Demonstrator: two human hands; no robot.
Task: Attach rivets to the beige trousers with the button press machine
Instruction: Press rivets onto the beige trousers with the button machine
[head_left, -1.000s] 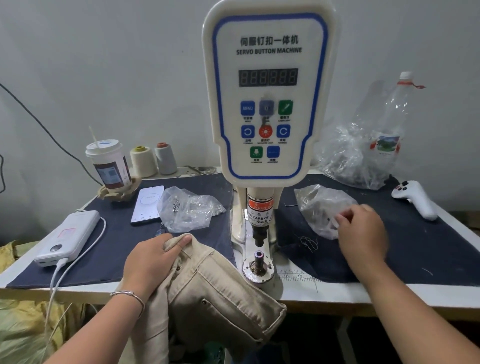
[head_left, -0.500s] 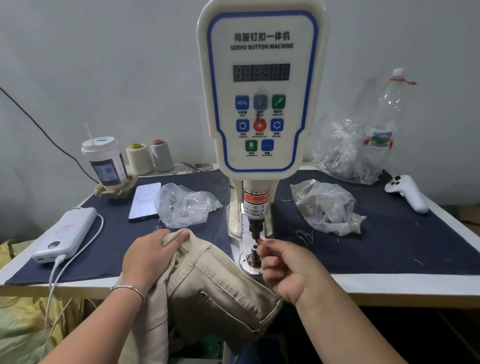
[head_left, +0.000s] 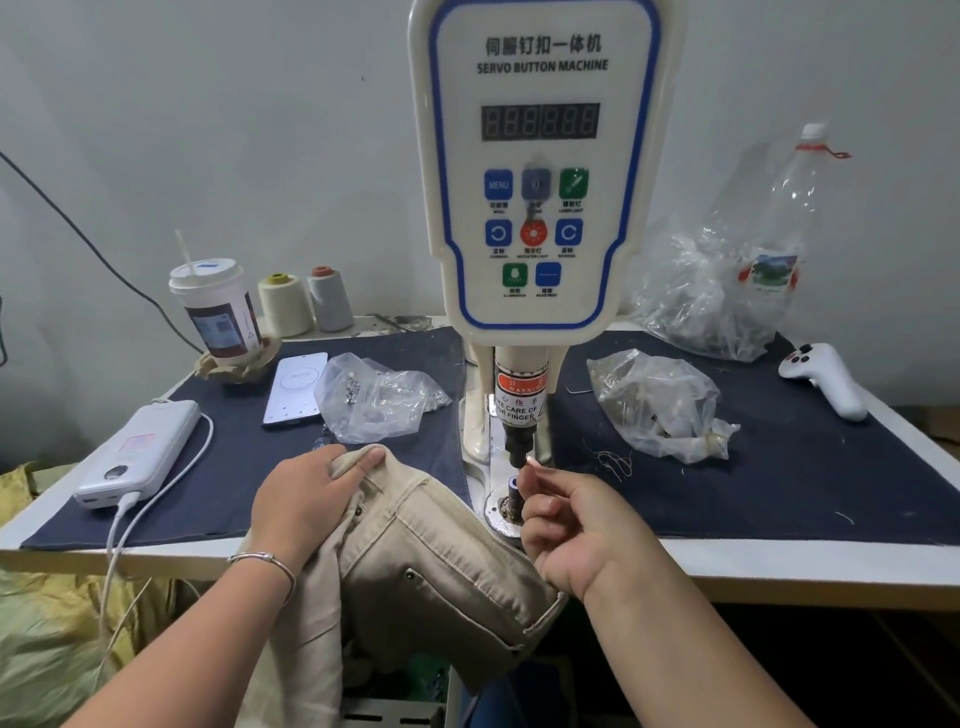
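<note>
Nearest, gripped a fold of beige cotton trousers (head_left: 415, 561) at the table's front edge with the left hand (head_left: 306, 499), thumb on top; draped the cloth over the edge, long axis running from that hand down and rightward under the right wrist. Just beyond, held the right hand (head_left: 576, 519) with fingertips pinched together at the small post on the round metal base, right under the punch of the cream, blue-trimmed button press machine (head_left: 535, 171); too small to tell what was pinched. Further off, past both hands, spread a dark navy cloth (head_left: 779, 467) over the white table (head_left: 779, 571), with clear plastic bags either side. Behind, a plain grey wall (head_left: 208, 130).
</note>
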